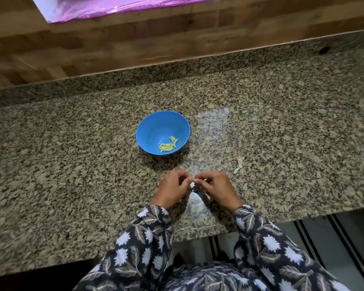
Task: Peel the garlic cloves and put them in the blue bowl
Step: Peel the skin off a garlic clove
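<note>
Pinching a small pale garlic clove [192, 184] between curled fingers [185, 177] of left hand [172, 190] and right hand [216, 188]; I'd tear skin from the tip.

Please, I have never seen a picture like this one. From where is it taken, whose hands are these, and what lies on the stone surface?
There is no machine here. A person works with bare hands, and one wide camera worn on the head looks down at them. So you see the scene as the person does, with the patterned sleeves at the bottom. The left hand and the right hand meet above the counter. Between their fingertips they pinch a small pale clove, mostly hidden, apparently to peel it. Farther away stands a blue bowl with several peeled cloves inside. To the right of the hands lie a few pale scraps; I cannot tell whether they are skin or whole pieces.
</note>
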`<state>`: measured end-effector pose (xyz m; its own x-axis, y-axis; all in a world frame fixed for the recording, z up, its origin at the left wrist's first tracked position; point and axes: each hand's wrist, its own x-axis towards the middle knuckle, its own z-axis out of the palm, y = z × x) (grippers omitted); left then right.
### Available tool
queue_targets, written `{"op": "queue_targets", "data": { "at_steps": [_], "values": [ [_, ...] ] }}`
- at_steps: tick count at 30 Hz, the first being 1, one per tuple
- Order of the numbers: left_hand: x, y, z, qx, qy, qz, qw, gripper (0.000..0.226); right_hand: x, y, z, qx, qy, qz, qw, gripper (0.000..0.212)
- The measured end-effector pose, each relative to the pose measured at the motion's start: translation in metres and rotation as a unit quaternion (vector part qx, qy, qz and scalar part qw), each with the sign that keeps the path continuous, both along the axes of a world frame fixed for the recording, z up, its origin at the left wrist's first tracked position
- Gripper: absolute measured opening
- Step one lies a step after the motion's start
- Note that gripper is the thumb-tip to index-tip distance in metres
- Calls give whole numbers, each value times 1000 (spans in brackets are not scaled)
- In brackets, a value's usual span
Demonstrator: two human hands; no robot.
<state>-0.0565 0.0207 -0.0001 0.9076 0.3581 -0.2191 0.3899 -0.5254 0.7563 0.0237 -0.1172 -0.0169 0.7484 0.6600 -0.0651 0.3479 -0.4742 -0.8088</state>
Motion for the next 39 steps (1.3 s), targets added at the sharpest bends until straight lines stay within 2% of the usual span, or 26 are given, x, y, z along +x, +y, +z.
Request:
{"op": "queue_targets", "data": {
  "at_steps": [2, 6, 9, 11, 12, 13, 14, 16, 17, 18, 19, 21, 23, 25, 26, 28, 30, 32, 35, 39],
  "values": [
    [-1, -6, 1, 43, -10, 3, 999, 20, 1, 2, 1, 5, -21, 19, 1000, 23],
    [3, -11, 4, -7, 2, 25, 1000, 23, -1, 2, 3, 10, -106, 46, 993, 23],
    [6, -12, 4, -146, 44, 68, 986, 21, -1, -1, 2, 5, -149, 63, 987, 22],
    [6, -14, 5, -301, 75, 129, 942, 18, -1, -2, 2, 2, -169, 80, 982, 22],
    [5, -14, 6, -343, 80, 140, 925, 16, -2, -2, 3, 0, -169, 81, 982, 22],
    [3, -14, 6, -336, 68, 133, 930, 16, -2, -2, 4, 3, -157, 71, 985, 21],
    [2, -13, 6, -285, 40, 112, 951, 16, -1, -2, 5, 13, -124, 50, 991, 21],
    [-1, -11, 4, -83, -44, 28, 995, 17, 2, 0, 8, 69, 29, 0, 997, 18],
    [-2, -11, 3, 8, -78, -8, 997, 15, 3, 1, 10, 108, 137, -20, 985, 15],
    [-2, -12, 3, 60, -105, -24, 992, 14, 2, 1, 12, 143, 237, -41, 960, 11],
    [-2, -13, 1, 88, -128, -29, 988, 14, 1, 1, 12, 169, 314, -63, 932, 8],
    [0, -17, -1, 87, -143, -9, 986, 14, -3, 1, 14, 190, 385, -91, 898, 11],
    [3, -19, -1, -24, -112, 68, 991, 17, -6, 1, 16, 196, 374, -103, 901, 10],
    [6, -19, -2, -142, -75, 140, 977, 26, -6, 2, 14, 203, 321, -109, 919, 8],
    [5, -18, -2, -140, -58, 145, 978, 32, -6, 2, 14, 205, 300, -111, 925, 8],
    [2, -15, -4, -73, -37, 103, 991, 43, -6, 1, 11, 200, 275, -109, 934, 13],
    [-1, -12, -6, -38, -29, 86, 995, 33, -7, -1, 8, 186, 269, -100, 940, 18],
    [-2, -10, -5, -67, -57, 108, 990, 18, -8, -3, 5, 180, 282, -99, 937, 20],
    [-3, -12, -2, -96, -102, 85, 986, 24, -8, -5, 2, 165, 310, -100, 931, 19],
    [-3, -15, 1, -62, -131, 61, 988, 25, -9, -4, 4, 145, 345, -77, 924, 18]
  ]
}}
